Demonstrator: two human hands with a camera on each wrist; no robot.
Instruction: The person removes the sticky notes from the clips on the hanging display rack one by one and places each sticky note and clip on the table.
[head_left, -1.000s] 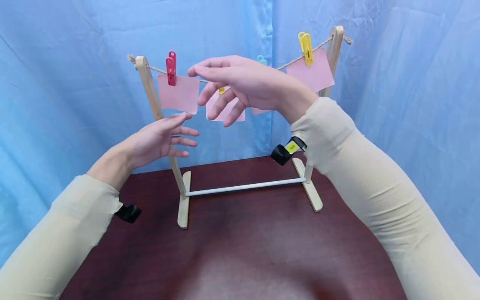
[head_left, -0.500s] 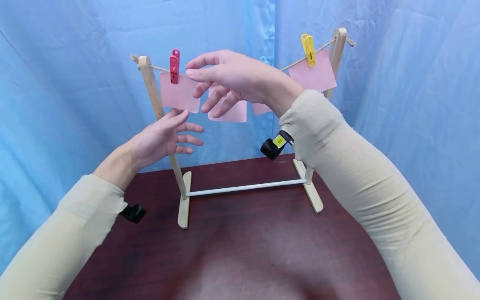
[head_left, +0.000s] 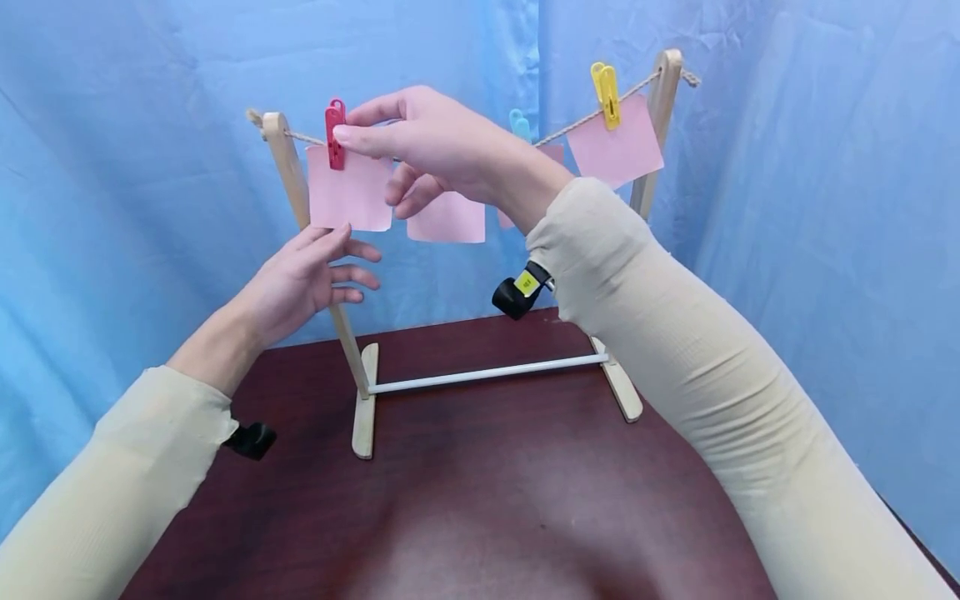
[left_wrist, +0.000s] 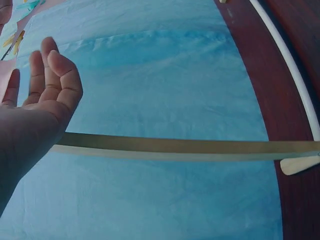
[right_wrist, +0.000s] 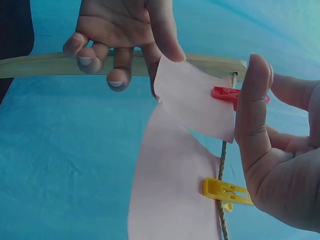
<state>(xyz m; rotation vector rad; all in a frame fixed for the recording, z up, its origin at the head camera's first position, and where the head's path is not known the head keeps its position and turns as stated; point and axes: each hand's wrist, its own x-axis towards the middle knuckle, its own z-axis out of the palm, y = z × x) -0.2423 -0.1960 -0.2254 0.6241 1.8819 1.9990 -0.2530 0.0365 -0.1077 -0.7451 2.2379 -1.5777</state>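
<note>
In the head view, my right hand (head_left: 442, 146) has its thumb and index finger at a red clothespin (head_left: 335, 137), pinching its upper end. This clothespin clips a pink card (head_left: 349, 196) to a twine line (head_left: 566, 129). My left hand (head_left: 296, 279) is at the card's lower edge, thumb in front and fingers loosely extended. In the right wrist view, the left thumb (right_wrist: 167, 40) overlaps the card's corner, and the left index finger passes behind it. Whether they press the card cannot be told. In the left wrist view, the left fingers (left_wrist: 50, 70) are spread and slightly bent.
A wooden stand (head_left: 347, 350) with a white crossbar (head_left: 487, 372) carries the line above a dark red table (head_left: 465, 500). More pink cards (head_left: 615, 146) hang there under yellow (head_left: 609, 96) and light blue clothespins (head_left: 520, 125). A blue curtain (head_left: 150, 167) hangs behind.
My right hand has moved left and its thumb and index finger have closed onto the red clothespin. My left hand stays near the card's lower edge, shifting only slightly.
</note>
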